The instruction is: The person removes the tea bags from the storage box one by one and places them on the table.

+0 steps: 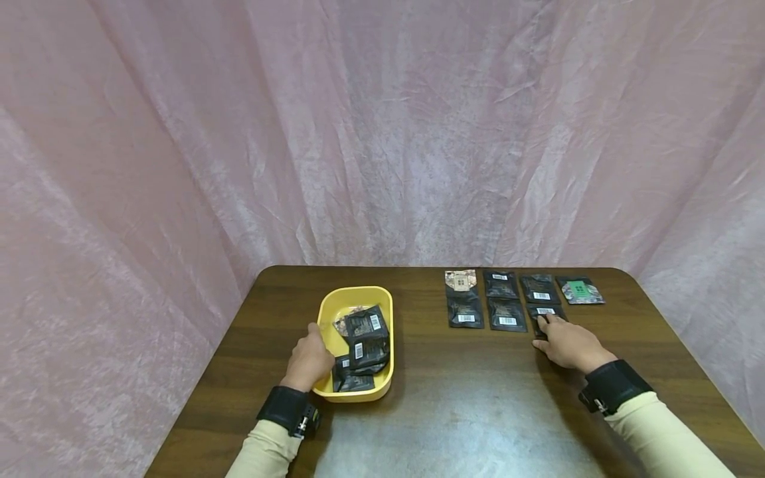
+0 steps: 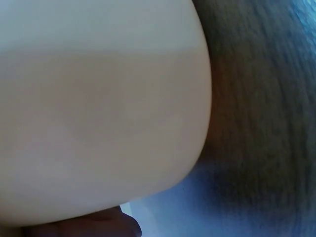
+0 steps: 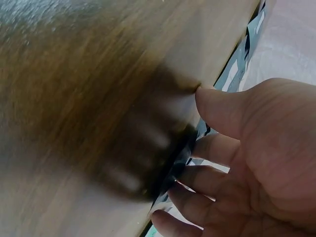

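The left hand [image 1: 307,358] grips a yellow, round-cornered, smooth plastic bin [image 1: 358,397]; right of the bin, the right hand [image 1: 570,344], loosely spread, touches a flat, square black packet [image 1: 545,311].

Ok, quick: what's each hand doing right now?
Left hand: closed, gripping the yellow bin by its rim.
Right hand: open, touching a black packet.

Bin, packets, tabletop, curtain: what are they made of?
Bin: probably moulded plastic, smooth; uniform yellow, rounded corners.
Packets: likely film or foil, slight sheen; faint highlights, wrinkles.
Tabletop: wood or laminate, semi-gloss; grain, glare.
Curtain: perhaps crushed velvet; folds, patchy sheen.
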A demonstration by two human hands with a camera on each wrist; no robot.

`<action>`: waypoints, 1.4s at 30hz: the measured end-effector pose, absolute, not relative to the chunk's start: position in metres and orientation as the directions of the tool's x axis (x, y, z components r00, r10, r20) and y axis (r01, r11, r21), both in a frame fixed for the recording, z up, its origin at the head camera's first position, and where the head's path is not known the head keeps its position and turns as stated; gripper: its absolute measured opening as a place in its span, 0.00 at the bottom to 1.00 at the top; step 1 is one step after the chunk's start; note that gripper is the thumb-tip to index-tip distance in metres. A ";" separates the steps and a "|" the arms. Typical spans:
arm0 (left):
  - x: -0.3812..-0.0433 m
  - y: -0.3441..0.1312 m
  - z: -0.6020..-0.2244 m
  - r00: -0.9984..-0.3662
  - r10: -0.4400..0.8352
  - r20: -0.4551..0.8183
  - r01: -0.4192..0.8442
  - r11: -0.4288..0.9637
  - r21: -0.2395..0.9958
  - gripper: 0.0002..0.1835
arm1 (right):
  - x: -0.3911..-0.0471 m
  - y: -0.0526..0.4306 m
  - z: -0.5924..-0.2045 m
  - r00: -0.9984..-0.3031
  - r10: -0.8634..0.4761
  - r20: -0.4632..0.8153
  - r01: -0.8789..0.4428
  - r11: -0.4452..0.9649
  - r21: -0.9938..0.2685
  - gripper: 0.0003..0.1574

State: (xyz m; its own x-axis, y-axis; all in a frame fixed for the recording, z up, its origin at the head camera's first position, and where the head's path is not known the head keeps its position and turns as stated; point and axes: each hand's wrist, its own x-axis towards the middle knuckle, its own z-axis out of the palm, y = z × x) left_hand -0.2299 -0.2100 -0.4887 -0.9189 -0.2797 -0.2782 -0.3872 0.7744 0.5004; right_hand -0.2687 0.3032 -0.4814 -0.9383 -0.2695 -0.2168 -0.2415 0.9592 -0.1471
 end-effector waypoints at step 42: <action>-0.231 -0.206 -0.488 -0.909 -0.300 -0.290 -0.411 0.762 0.501 0.37 | -0.266 0.268 -0.449 -0.937 -0.349 -0.006 -0.342 0.921 -0.188 0.47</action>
State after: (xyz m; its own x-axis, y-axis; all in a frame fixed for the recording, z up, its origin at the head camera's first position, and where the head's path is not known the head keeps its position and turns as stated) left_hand -0.2314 -0.2061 -0.4878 -0.9088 -0.2998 -0.2901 -0.4111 0.7619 0.5005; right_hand -0.2656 0.2679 -0.4488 -0.9370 -0.3493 -0.0059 -0.3420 0.9207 -0.1880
